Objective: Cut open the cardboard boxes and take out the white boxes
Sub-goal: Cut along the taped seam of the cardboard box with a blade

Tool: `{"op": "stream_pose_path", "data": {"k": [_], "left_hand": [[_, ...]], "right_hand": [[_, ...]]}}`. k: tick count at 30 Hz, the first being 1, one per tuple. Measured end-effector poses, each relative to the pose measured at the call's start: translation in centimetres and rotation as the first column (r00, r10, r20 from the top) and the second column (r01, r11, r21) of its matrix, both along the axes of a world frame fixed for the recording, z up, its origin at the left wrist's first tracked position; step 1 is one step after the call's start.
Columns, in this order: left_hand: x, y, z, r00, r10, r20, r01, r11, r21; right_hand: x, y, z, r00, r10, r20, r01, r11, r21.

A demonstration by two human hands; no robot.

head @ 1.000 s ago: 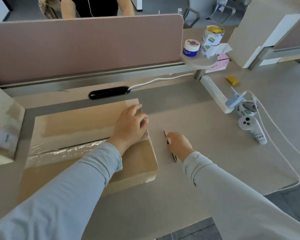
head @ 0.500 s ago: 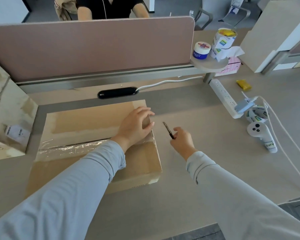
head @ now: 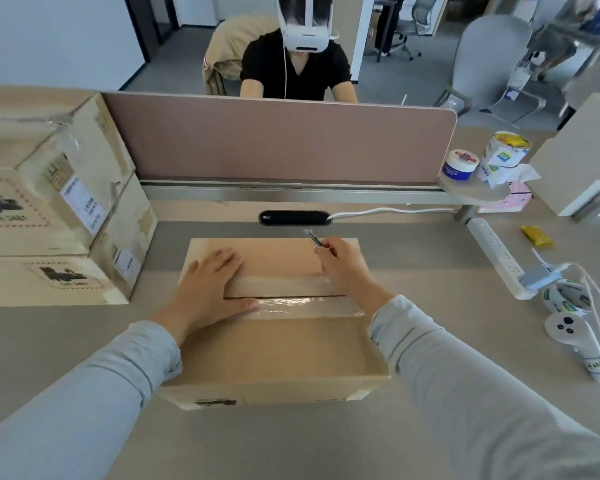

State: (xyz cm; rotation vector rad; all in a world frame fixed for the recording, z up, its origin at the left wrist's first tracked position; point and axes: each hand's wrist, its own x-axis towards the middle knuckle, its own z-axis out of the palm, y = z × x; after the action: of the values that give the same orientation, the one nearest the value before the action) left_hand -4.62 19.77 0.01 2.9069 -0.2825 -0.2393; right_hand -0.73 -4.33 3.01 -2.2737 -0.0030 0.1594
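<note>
Still taped, cardboard box (head: 274, 351) under glossy tape (head: 291, 301).

legible text: none | stacked boxes (head: 32, 202) labels: blurred | controller (head: 575, 344) tag: unclear

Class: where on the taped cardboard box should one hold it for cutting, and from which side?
Probably its left end, pressed flat from above, as the left hand does. The cardboard box lies low and wide, and its taped seam runs left to right, leaving the right end for the blade in the right hand.
</note>
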Motion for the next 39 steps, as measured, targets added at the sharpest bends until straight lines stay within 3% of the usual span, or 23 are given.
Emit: {"op": "stream_pose_path", "data": {"k": [3, 6, 9, 12, 16, 22, 27, 34, 39], "left_hand": [[-0.9, 2.5, -0.2, 0.991, 0.120, -0.059, -0.123, 0.991, -0.051], [-1.7, 4.6, -1.2, 0.957, 0.237, -0.170, -0.279, 0.913, -0.299], [-2.7, 5.6, -2.0, 0.888, 0.270, -0.371, -0.455, 0.627, -0.632], [-3.5, 6.0, -3.2, 0.827, 0.169, -0.536, -0.554, 0.398, -0.731], [-4.7, 6.5, -3.2, 0.821, -0.014, -0.571, -0.548, 0.262, -0.794], [-5.1, 7.2, -3.9, 0.817, -0.080, -0.571, -0.499, 0.396, -0.771], [-4.8, 7.3, -4.1, 0.815, -0.062, -0.577, -0.472, 0.507, -0.721], [-4.8, 7.1, -3.6, 0.837, -0.053, -0.544, -0.455, 0.485, -0.747], [-4.8, 7.1, -3.5, 0.838, -0.069, -0.541, -0.451, 0.469, -0.759]], "right_hand": [[-0.6, 3.9, 0.0, 0.983, 0.182, 0.027, -0.180, 0.983, -0.042], [-1.3, 7.5, 0.1, 0.943, 0.333, 0.012, -0.332, 0.942, -0.056], [-2.0, 10.4, 0.1, 0.907, 0.421, 0.023, -0.410, 0.892, -0.191], [-3.0, 12.7, 0.2, 0.878, 0.469, 0.097, -0.431, 0.862, -0.267], [-4.2, 14.7, -0.1, 0.835, 0.529, 0.150, -0.435, 0.803, -0.408], [-4.7, 16.1, -0.3, 0.814, 0.565, 0.138, -0.405, 0.721, -0.563], [-4.9, 17.0, 0.9, 0.812, 0.583, 0.021, -0.420, 0.608, -0.674], [-4.8, 17.9, 2.0, 0.763, 0.643, -0.059, -0.421, 0.426, -0.801], [-5.1, 18.4, 2.5, 0.745, 0.664, -0.057, -0.388, 0.362, -0.848]]}}
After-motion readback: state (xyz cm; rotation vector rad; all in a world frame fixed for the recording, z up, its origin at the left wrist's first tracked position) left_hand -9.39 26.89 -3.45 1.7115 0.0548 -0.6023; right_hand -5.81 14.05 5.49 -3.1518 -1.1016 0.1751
